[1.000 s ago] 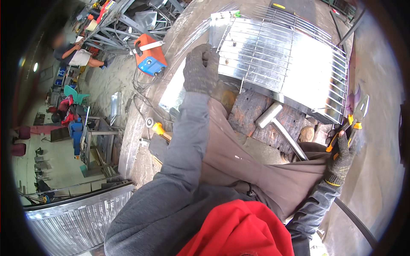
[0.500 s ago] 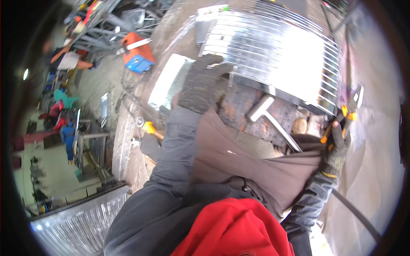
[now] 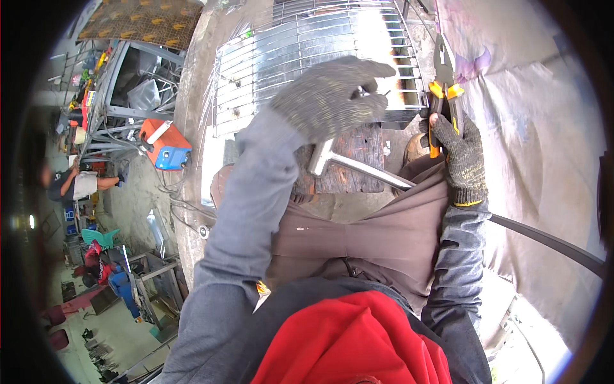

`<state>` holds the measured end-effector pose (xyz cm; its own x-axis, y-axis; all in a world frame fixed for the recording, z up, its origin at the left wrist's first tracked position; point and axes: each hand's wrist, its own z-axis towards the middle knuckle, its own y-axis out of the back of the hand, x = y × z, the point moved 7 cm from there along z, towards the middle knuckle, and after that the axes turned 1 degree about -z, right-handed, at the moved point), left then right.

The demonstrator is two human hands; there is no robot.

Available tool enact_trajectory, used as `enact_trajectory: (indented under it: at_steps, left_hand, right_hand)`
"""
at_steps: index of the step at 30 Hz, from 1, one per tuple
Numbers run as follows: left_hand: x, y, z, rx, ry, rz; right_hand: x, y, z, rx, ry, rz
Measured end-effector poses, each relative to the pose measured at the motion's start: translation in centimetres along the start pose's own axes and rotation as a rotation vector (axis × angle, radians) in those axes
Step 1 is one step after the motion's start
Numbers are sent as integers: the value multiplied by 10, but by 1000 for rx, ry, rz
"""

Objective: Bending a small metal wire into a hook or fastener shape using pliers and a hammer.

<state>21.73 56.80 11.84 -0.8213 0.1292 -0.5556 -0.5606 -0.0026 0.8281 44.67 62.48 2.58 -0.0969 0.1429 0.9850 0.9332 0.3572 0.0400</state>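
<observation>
My left hand (image 3: 332, 96), in a dark knit glove, is over the near part of a wire grille (image 3: 233, 125). Its thumb and fingertips curl around a short thin piece too small to make out. Beneath the wires lies a shiny metal sheet (image 3: 300, 41). On the right, my gloved right hand (image 3: 464, 150) is closed around the handles of pliers (image 3: 444, 67) with orange-and-black grips, jaws pointing away from me. Below my left hand, a metal hammer (image 3: 358, 166) lies across a worn wooden block (image 3: 352, 182), its handle end against my trouser leg.
A red and blue machine (image 3: 167, 146) with cables stands on the floor at left, near a grey metal frame (image 3: 118, 77). Farther left a person (image 3: 67, 182) sits near a turquoise chair (image 3: 101, 238). Pale sheeting (image 3: 537, 173) hangs at right. A dark bar (image 3: 550, 243) extends beside my right forearm.
My left hand has moved right across the grille's near side. My right hand has raised the pliers, jaws now pointing away. The view has shifted, bringing more of the left background into sight.
</observation>
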Motion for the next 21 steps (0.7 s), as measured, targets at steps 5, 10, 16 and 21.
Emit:
enact_trajectory:
  at_steps: [5,10,16,21]
  left_hand:
    - [-14,-2,24,84,-313,120]
    - [3,10,-14,-39,-159,-9]
    - [14,5,-38,-63,79,-252]
    - [7,3,-49,-149,27,-96]
  right_hand:
    - [0,-1,1,50,7,48]
    - [-6,2,7,55,32,42]
    - [-6,-1,6,63,51,46]
    - [0,-3,5,81,43,60]
